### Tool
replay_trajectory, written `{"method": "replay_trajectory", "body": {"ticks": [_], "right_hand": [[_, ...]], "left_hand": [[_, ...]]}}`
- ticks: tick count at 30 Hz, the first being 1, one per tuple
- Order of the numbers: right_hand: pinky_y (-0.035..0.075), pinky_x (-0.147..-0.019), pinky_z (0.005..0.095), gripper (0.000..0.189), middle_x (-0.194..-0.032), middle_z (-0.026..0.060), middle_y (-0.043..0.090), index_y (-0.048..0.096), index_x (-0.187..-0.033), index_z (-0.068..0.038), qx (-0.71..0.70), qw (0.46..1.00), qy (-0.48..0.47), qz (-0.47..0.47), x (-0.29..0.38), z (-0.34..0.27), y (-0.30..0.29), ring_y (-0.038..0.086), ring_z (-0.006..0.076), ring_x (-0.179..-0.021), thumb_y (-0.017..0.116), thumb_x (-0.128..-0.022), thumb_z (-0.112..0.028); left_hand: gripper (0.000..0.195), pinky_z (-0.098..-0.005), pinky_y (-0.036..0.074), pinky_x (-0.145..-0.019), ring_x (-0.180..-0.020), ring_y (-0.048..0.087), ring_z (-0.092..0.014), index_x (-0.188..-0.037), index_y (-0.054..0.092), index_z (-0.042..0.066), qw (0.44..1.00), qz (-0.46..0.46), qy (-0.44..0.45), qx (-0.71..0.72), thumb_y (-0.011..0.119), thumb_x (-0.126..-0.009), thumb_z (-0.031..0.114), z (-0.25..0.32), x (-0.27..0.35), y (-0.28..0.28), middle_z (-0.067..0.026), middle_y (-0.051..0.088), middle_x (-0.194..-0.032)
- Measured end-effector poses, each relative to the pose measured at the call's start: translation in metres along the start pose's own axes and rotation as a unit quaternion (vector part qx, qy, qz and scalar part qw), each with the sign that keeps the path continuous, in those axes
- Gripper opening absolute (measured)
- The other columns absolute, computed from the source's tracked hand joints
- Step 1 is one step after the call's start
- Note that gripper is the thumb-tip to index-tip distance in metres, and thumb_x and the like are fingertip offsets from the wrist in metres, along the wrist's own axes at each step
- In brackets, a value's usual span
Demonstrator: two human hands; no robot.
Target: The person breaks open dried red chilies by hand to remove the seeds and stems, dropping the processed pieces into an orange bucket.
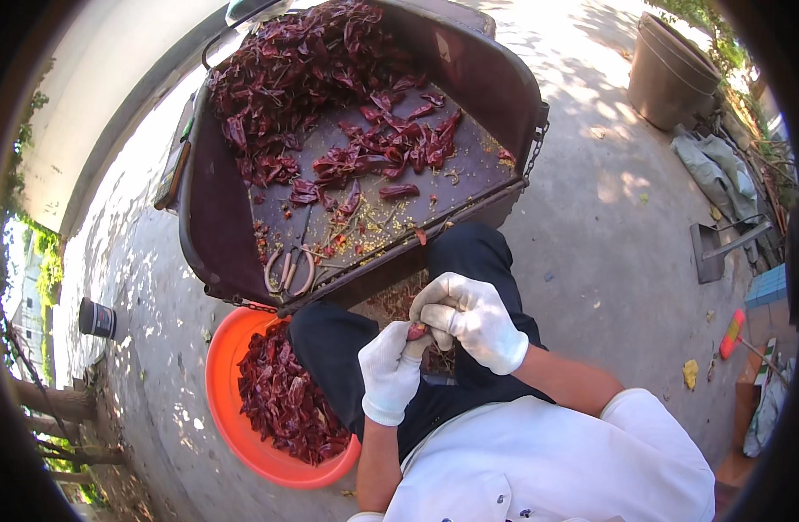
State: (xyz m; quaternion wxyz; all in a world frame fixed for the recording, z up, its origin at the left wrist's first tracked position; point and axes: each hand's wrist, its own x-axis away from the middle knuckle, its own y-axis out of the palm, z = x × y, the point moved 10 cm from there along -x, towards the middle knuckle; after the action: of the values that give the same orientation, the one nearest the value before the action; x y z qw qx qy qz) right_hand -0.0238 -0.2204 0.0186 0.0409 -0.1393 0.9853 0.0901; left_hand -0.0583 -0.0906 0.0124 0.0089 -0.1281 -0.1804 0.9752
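Both hands wear white knit gloves and meet above my lap. A small dried red chili pepper (417,331) is pinched between the fingertips of my left hand (391,372) and those of my right hand (472,321); much of it is hidden by the fingers. Beyond my knees stands a dark metal cart bed (477,186), with a big heap of dried red chilies (308,59) at its back left. Loose chilies (393,153) lie across its middle. Scissors with pinkish handles (288,271) rest at the near left corner, among pale seeds (386,235) and stems.
An orange plastic basin (220,398) of chilies (288,398) sits on the ground by my left leg. Farther left is a small black bucket (98,318). To the right are a large brown bucket (667,72), a dustpan (707,251) and a red-and-yellow brush (732,334). A chain (536,150) hangs beside the cart.
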Motion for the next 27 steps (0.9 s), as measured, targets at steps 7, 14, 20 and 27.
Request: {"method": "replay_trajectory", "body": {"ticks": [7,14,20,27], "right_hand": [[0.049,-0.057,0.0283,0.014,-0.083,0.0086,0.067,0.063,-0.099,-0.002,0.190,0.976,-0.106,-0.029,0.007,-0.025,0.006,0.065,0.0185,-0.064,0.070,-0.087,-0.003],[0.056,-0.072,0.0276,0.010,-0.099,0.0047,0.065,0.061,-0.106,-0.002,-0.108,0.982,0.095,0.119,-0.060,0.045,-0.067,0.064,0.0103,-0.082,0.056,-0.099,-0.007],[0.053,-0.079,0.0434,0.022,-0.099,0.0120,0.066,0.064,-0.106,-0.012,0.523,0.841,-0.103,0.094,-0.131,0.008,-0.051,0.067,0.0316,-0.093,0.067,-0.087,-0.022],[0.055,-0.074,0.0453,0.036,-0.101,0.0148,0.068,0.064,-0.108,-0.010,0.686,0.727,-0.034,-0.016,-0.203,0.076,-0.051,0.070,0.0347,-0.091,0.075,-0.079,-0.027]], "left_hand": [[0.013,-0.0369,0.051,-0.060,-0.068,0.063,-0.033,-0.091,0.065,0.004,0.967,-0.074,0.119,-0.214,0.072,-0.080,0.004,0.021,0.002,-0.001,-0.0120,0.062,-0.076],[0.027,-0.0305,0.055,-0.064,-0.072,0.066,-0.022,-0.108,0.062,-0.007,0.931,-0.004,-0.129,0.343,0.069,-0.093,0.014,-0.026,0.024,-0.002,-0.0141,0.066,-0.082],[0.043,-0.0358,0.059,-0.064,-0.083,0.067,-0.025,-0.127,0.051,-0.002,0.834,0.044,-0.157,0.526,0.067,-0.092,0.017,-0.053,0.004,-0.011,-0.0144,0.064,-0.099],[0.033,-0.0367,0.060,-0.063,-0.080,0.067,-0.025,-0.118,0.056,-0.002,0.826,0.051,-0.176,0.533,0.063,-0.092,0.016,-0.077,-0.021,-0.016,-0.0128,0.065,-0.094]]}}
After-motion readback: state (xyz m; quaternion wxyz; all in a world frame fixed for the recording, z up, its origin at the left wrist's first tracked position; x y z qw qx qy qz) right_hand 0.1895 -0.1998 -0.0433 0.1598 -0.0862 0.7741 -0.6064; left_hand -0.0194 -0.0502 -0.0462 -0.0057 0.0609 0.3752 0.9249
